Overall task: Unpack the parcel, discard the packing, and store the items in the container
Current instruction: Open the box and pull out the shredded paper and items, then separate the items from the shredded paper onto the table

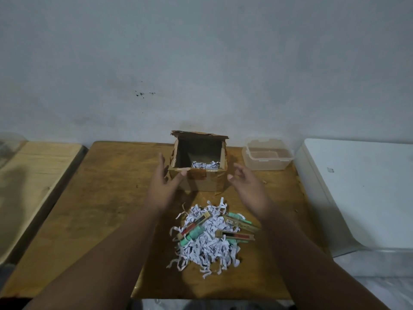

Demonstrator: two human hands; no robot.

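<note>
An open cardboard box stands at the back of the wooden table, with a little shredded paper left inside it. My left hand is open at the box's left front corner, thumb touching the front rim. My right hand hovers open just right of the box, fingers loosely curled, holding nothing. In front of the box lies a heap of white shredded paper mixed with several flat packaged items and green tubes. A clear plastic container sits empty to the right of the box.
A lighter wooden board lies left of the table. A white appliance-like surface stands to the right. A grey wall rises right behind the table.
</note>
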